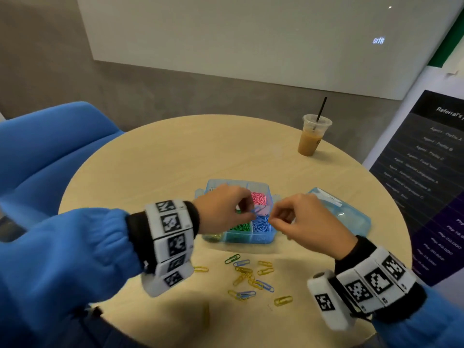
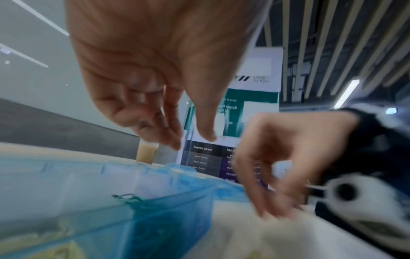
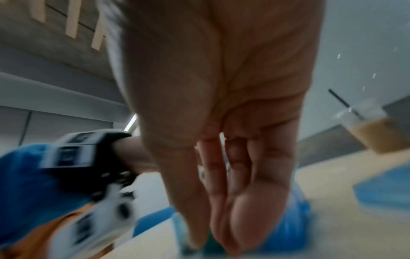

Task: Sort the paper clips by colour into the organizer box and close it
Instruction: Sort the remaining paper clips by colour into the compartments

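The open blue organizer box (image 1: pixel 238 241) sits mid-table and holds pink clips (image 1: pixel 259 198), blue clips (image 1: pixel 262 225), green clips (image 1: pixel 239 227) and yellow ones at its front left. My left hand (image 1: pixel 252 213) hovers over the box and pinches a blue paper clip (image 1: pixel 258 210) between thumb and forefinger. My right hand (image 1: pixel 272 219) hovers just to the right of it above the blue compartment, fingers curled and thumb against forefinger; no clip shows between them. Several loose yellow, blue and green clips (image 1: pixel 251 276) lie on the table in front of the box. Both wrist views are blurred.
The box's lid (image 1: pixel 351 217) lies detached to the right of the box. An iced coffee cup with a straw (image 1: pixel 310 139) stands at the far right of the round table (image 1: pixel 163 159). A blue chair (image 1: pixel 50 146) is on the left and a banner (image 1: pixel 426 184) on the right.
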The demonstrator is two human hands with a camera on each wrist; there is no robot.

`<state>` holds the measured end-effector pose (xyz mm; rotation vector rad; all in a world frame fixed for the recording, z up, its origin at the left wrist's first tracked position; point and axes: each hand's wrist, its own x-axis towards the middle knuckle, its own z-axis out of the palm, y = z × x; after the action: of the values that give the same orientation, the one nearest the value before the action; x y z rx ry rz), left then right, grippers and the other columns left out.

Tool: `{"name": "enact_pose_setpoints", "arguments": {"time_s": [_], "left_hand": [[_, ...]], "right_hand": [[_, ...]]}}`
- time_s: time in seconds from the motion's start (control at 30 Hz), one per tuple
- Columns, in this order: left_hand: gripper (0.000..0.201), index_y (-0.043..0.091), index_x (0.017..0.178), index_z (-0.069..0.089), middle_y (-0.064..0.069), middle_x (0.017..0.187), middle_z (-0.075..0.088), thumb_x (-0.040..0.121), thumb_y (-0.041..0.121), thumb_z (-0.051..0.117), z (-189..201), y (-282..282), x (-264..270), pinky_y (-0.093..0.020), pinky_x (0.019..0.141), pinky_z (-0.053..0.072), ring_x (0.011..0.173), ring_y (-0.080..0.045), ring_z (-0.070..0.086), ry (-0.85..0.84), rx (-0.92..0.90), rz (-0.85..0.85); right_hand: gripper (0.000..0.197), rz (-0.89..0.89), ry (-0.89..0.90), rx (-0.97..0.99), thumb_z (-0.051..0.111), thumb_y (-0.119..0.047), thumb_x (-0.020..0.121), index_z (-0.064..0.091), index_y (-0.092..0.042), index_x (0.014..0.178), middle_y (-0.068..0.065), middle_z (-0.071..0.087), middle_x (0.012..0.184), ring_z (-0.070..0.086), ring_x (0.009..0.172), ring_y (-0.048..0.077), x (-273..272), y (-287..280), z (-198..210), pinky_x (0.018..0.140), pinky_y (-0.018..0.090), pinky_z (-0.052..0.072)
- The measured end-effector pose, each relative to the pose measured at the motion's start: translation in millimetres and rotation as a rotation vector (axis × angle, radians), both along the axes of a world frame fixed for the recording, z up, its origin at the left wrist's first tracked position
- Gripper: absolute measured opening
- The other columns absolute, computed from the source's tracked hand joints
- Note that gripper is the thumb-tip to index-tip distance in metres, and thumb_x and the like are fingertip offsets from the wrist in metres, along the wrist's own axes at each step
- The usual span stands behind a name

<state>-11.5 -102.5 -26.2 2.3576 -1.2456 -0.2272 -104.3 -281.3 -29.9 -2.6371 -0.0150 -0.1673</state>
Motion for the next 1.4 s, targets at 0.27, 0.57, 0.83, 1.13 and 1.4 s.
{"name": "enact_pose_setpoints", "arguments": {"time_s": [0.27, 0.57, 0.83, 1.13, 1.4], "left_hand": [[0.032, 0.028, 0.099, 0.050, 0.014, 0.097, 0.061, 0.086, 0.054, 0.063, -9.9, -14.0, -11.3, -0.028, 0.064, 0.036, 0.089, -0.011, 0.055, -0.234, 0.133, -0.019], [0.024, 0.030, 0.109, 0.061, 0.004, 0.101, 0.066, 0.095, 0.047, 0.051, -41.3, 9.7, -30.9, -0.031, 0.073, 0.046, 0.098, -0.020, 0.060, -0.256, 0.398, -0.101], [0.020, 0.018, 0.102, 0.069, 0.005, 0.092, 0.065, 0.093, 0.034, 0.061, -51.0, 13.5, -18.3, -0.022, 0.066, 0.039, 0.079, -0.010, 0.052, 0.089, 0.370, -0.080], [0.020, 0.012, 0.093, 0.063, 0.009, 0.072, 0.053, 0.095, 0.031, 0.056, -17.0, 5.5, -5.9, -0.021, 0.056, 0.036, 0.066, -0.012, 0.049, 0.014, 0.169, -0.032], [0.029, 0.015, 0.103, 0.066, 0.010, 0.066, 0.045, 0.095, 0.041, 0.055, -5.5, -21.2, 8.7, -0.024, 0.053, 0.030, 0.057, -0.004, 0.041, 0.044, 0.016, 0.072]], "right_hand": [[0.009, 0.233, 0.403, -0.160, 0.074, -0.019, 0.074, 0.070, -0.015, 0.079, -0.005, 0.065, 0.071, 0.061, 0.066, 0.012, -30.8, 22.7, -32.9, 0.068, 0.028, 0.054], [0.008, 0.270, 0.496, -0.300, 0.058, -0.016, 0.082, 0.063, -0.015, 0.076, -0.001, 0.060, 0.072, 0.058, 0.071, 0.020, -26.9, 28.4, -31.3, 0.068, 0.032, 0.054], [0.011, 0.089, 0.240, -0.091, 0.060, -0.017, 0.089, 0.061, -0.016, 0.078, -0.005, 0.057, 0.066, 0.053, 0.061, 0.010, -3.0, 9.7, -5.2, 0.059, 0.023, 0.041], [0.009, 0.254, 0.317, -0.116, 0.073, -0.028, 0.080, 0.067, -0.022, 0.082, -0.006, 0.067, 0.076, 0.056, 0.064, 0.004, -21.3, 35.1, -20.2, 0.064, 0.027, 0.049], [0.005, 0.368, 0.409, -0.261, 0.072, -0.023, 0.081, 0.067, -0.021, 0.083, -0.012, 0.052, 0.066, 0.052, 0.069, 0.011, -23.6, 54.3, -33.2, 0.058, 0.024, 0.041]]}}
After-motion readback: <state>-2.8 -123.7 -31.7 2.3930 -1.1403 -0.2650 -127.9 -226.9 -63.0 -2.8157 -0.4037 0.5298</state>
